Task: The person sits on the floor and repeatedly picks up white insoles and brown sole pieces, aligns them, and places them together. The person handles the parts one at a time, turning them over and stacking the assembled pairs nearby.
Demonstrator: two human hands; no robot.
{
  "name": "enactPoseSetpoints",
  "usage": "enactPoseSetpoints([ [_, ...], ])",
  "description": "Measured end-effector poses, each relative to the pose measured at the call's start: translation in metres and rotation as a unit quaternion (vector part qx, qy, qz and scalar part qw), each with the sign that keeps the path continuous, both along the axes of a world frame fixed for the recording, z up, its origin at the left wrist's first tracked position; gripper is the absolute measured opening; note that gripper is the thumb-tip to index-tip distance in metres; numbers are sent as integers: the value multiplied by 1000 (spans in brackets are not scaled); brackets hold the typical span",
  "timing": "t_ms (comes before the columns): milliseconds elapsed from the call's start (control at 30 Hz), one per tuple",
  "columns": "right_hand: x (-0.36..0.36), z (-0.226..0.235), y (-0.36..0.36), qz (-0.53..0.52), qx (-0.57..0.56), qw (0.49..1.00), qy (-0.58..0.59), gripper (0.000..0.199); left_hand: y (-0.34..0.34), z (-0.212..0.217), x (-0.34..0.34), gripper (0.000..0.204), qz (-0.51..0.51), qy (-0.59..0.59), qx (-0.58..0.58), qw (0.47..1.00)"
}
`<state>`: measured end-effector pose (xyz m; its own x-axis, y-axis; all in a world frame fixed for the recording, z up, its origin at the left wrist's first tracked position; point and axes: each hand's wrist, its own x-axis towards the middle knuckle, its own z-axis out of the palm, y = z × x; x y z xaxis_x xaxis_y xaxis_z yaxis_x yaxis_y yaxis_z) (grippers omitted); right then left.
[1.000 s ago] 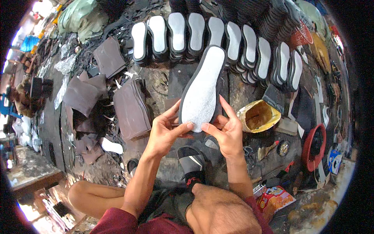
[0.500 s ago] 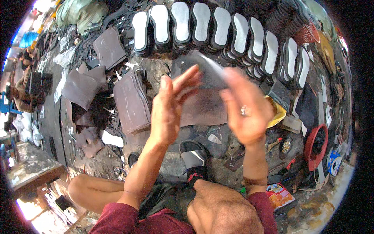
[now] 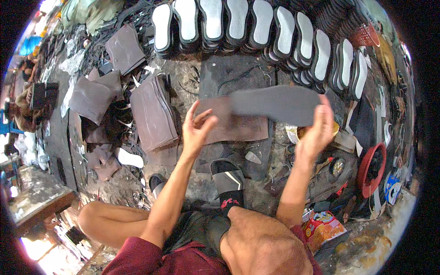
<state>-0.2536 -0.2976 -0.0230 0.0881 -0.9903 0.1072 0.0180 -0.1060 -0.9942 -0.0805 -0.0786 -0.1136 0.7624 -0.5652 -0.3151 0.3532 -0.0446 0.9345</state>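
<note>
A dark grey shoe insole (image 3: 275,103), its plain side up, is held out sideways by my right hand (image 3: 316,128), whose fingers and thumb grip it at the right end. My left hand (image 3: 197,130) is raised with fingers apart, a short way from the insole's blurred left end, holding nothing. Below both hands, a brown sheet (image 3: 243,132) lies across a dark board (image 3: 229,68) on the ground. Beyond it curves a row of stacked insoles (image 3: 237,20) with white tops and dark edges.
Left of the board lie piled brown sheets (image 3: 153,114), scraps and a loose white insole (image 3: 130,158). A yellow-rimmed container (image 3: 293,134), a red round tub (image 3: 372,169) and a red packet (image 3: 323,229) sit to the right. My foot wears a dark slipper (image 3: 228,179).
The insole, earlier a pale blur seen nearly edge-on from my right hand, now shows its flat dark side. My right hand has moved right and turned; my left hand has dropped lower.
</note>
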Motion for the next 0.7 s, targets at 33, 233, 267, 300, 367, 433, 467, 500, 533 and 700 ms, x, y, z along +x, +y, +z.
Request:
enactPoseSetpoints([
  [33, -5, 17, -9, -22, -64, 997, 40, 33, 13, -27, 2, 78, -101, -233, 109, 961],
  [233, -29, 45, -25, -66, -111, 991, 19, 32, -27, -60, 86, 24, -454, -278, 169, 830],
  [267, -29, 47, -23, -63, -79, 995, 3, 32, -36, -57, 105, 27, -452, -203, 214, 842],
  [300, -32, 46, -24, -66, -49, 997, -9, 32, -53, -45, 111, 34, -495, -238, 242, 800],
  [367, -24, 43, -22, -51, 22, 997, -44, 30, -51, -55, 127, 39, -504, -155, 265, 807],
  [433, -16, 35, -21, -20, 43, 996, -71, 30, -49, -49, 128, 48, -534, -116, 254, 798],
  [467, -9, 31, -18, 1, 57, 995, -86, 30, -35, -53, 131, 53, -548, -108, 229, 797],
  [500, -11, 18, -18, 7, 42, 996, -72, 31, -41, -44, 120, 58, -574, -95, 191, 791],
  [533, -12, 8, -14, 0, 67, 997, -29, 31, -32, -33, 109, 70, -529, 74, 200, 821],
  [700, -16, -105, 11, 101, 171, 980, 10, 33, 19, -24, 45, 64, -158, 165, 65, 971],
])
